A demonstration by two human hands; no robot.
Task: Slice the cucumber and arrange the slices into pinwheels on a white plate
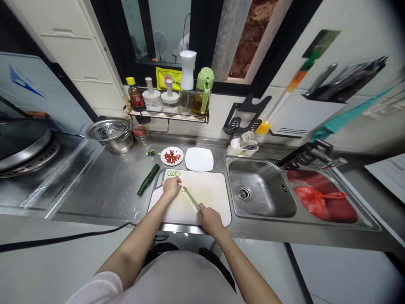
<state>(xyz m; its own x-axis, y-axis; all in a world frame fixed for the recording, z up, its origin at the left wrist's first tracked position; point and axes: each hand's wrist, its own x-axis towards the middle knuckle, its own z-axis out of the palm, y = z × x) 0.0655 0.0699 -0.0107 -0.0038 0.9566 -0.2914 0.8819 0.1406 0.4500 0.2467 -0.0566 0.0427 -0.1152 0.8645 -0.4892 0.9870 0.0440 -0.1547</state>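
Note:
My right hand (211,220) grips a kitchen knife (191,198) by its handle, the blade slanting up and left over the white cutting board (211,194). A thin cucumber slice (183,189) is at the blade's tip. My left hand (171,187) rests low on the board's left part, fingers curled downward; whatever lies under them is hidden. Just beyond those fingers is a short row of cucumber slices (173,173). Left of the board, a whole cucumber (148,180) lies on the steel counter.
Behind the board stand a plate of chopped red pieces (172,156) and a white square plate (199,159). Cucumber scraps (152,153) lie beside a lidded steel pot (110,134). At right is a double sink (262,185) with a red bag (313,200). A condiment rack (171,115) hangs above.

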